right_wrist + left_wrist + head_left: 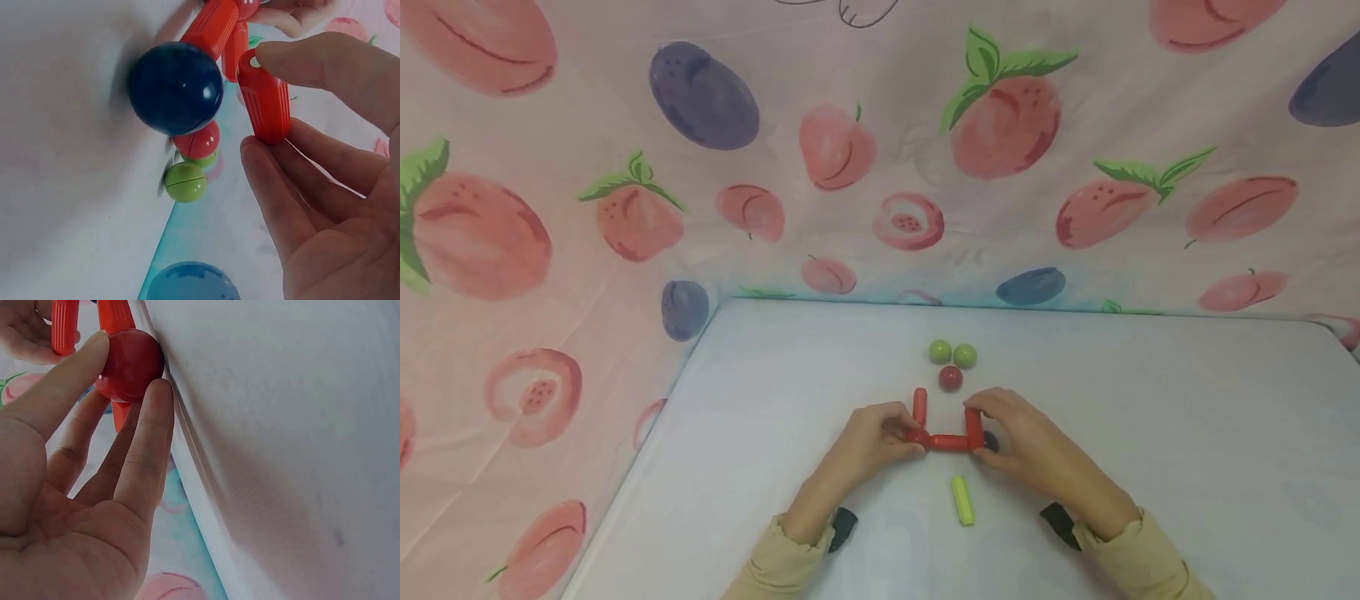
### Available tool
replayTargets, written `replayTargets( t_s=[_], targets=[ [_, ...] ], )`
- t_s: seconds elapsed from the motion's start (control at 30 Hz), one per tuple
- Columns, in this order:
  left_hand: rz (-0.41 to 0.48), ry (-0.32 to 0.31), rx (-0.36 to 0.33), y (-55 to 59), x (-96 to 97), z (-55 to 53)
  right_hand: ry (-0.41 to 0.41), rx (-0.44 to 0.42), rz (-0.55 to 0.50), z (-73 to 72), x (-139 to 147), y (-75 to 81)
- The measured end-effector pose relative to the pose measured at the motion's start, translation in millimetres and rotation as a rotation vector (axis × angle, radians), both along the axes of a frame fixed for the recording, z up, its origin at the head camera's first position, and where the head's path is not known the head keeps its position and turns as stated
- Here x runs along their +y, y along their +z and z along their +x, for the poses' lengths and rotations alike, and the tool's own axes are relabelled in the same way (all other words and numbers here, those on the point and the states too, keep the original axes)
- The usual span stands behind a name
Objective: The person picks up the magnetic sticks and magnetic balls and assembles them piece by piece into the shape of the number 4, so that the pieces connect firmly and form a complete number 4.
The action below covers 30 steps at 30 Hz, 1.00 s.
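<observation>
My left hand (880, 433) pinches a red ball (132, 365) between thumb and fingers. Two red rods meet that ball: one (920, 407) points away toward the back, the other (950, 443) runs right to a dark blue ball (175, 89). Between thumb and fingertips, my right hand (1026, 437) holds a third ridged red rod (265, 100), a pale dot showing on its end. In the right wrist view this rod stands apart from the blue ball, just beside it. From the head, the right hand and its rod partly cover the blue ball.
Beyond the hands, two green balls (940, 351) and a loose red ball (951, 377) sit together on the white table (1187, 433). A yellow-green rod (962, 500) lies nearer, between the forearms. Fruit-printed cloth (880, 167) hangs behind and at left.
</observation>
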<state>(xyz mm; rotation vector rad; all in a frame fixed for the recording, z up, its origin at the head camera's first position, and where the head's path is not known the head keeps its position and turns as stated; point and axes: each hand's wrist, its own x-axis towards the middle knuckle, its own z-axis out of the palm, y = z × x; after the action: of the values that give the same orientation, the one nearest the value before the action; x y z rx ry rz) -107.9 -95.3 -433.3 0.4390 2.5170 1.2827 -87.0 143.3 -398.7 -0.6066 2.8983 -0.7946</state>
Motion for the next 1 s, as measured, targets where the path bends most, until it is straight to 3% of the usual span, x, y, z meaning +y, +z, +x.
replayTargets(
  t_s=[0.37,1.0],
  targets=[
    [0.023,-0.002,-0.023,0.2,-0.2,0.8,0.027,0.093,-0.064,-9.3,9.0,-11.2],
    [0.042,-0.004,-0.029,-1.2,-0.6,1.2,-0.017,-0.005,-0.112,-17.2,14.7,-14.0]
  ],
)
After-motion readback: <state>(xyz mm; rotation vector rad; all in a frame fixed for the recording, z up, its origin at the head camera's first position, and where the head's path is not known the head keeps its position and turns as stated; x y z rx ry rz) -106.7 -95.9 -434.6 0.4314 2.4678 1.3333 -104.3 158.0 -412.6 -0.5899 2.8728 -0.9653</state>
